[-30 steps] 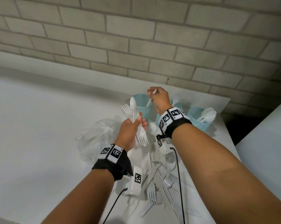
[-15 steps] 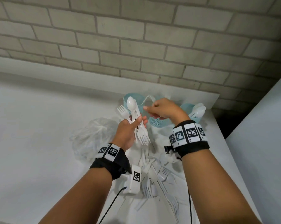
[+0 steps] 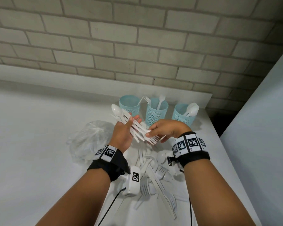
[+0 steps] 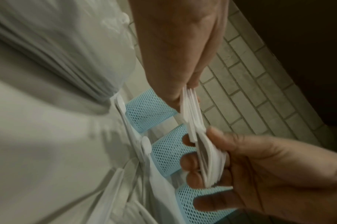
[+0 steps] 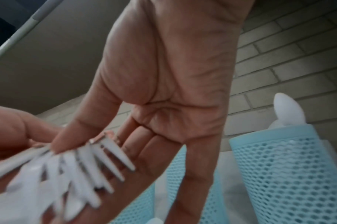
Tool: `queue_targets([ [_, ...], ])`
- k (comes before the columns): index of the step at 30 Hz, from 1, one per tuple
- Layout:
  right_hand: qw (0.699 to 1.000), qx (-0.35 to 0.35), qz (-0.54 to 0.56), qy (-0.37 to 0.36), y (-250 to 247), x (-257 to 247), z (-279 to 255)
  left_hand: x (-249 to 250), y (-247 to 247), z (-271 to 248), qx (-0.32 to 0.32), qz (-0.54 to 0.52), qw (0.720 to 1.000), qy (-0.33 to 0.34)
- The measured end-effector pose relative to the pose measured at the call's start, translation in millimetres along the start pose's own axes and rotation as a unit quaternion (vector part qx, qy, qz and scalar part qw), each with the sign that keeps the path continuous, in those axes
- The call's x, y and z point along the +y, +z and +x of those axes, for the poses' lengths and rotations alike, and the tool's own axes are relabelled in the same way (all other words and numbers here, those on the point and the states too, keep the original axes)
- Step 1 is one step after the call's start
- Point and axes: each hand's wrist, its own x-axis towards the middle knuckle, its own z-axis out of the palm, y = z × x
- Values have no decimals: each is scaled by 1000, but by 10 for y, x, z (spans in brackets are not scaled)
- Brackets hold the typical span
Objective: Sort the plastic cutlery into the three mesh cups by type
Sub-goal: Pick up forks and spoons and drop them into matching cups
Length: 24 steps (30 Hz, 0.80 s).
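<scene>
Head view: left hand [image 3: 123, 134] grips a mixed bundle of white plastic cutlery [image 3: 134, 126], spoon bowls at the far end, fork tines at the near end; right hand [image 3: 165, 130] pinches the tined end of that bundle between thumb and fingers. Three blue mesh cups [image 3: 156, 111] stand in a row near the far right corner of the table [image 3: 31, 144]: the left one shows a fork handle leaning over its rim, the middle one a spoon, the right one two or three spoons. A loose heap of unsorted cutlery [image 3: 155, 176] lies near the front edge, between the forearms; a crumpled clear plastic bag [image 3: 88, 139] sits just left of the left hand. Left wrist view: bundle seen edge-on as thin stacked strips, left fingers [image 4: 190, 160] curled round it, the right hand closed on it from above. Right wrist view: fork tines [image 5: 106, 159] fanned under the right thumb, motion-blurred; one cup with a spoon close at right. Handling, by judgement: pieces very light, thin, somewhat springy, smooth enough to slide against one another; tines likely the weakest part. Best taken singly by the flat handle, drawn lengthwise out of the bundle.
</scene>
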Motion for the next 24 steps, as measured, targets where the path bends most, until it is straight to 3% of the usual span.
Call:
queue_targets([
  [3,996,34,83,-5,-40,131,1,9,-49,29,18,-15,1000,4],
  [6,969,128,207,-31,-59,238,44,-16,-72,41,31,-30,999,-5],
  [11,861,241,439,-90,-46,308,148,-54,-34,27,7,-26,999,-26],
  [13,814,272,502,-103,-42,299,214,-86,-10,27,-6,-1,999,-34],
  [15,786,299,531,-102,-43,279,279,-126,5,34,-12,30,999,-39],
  [20,777,321,537,-70,-4,208,400,-222,39,27,-22,139,990,-21],
  [24,768,328,548,-51,-2,182,450,-254,34,-7,-47,150,987,-29],
])
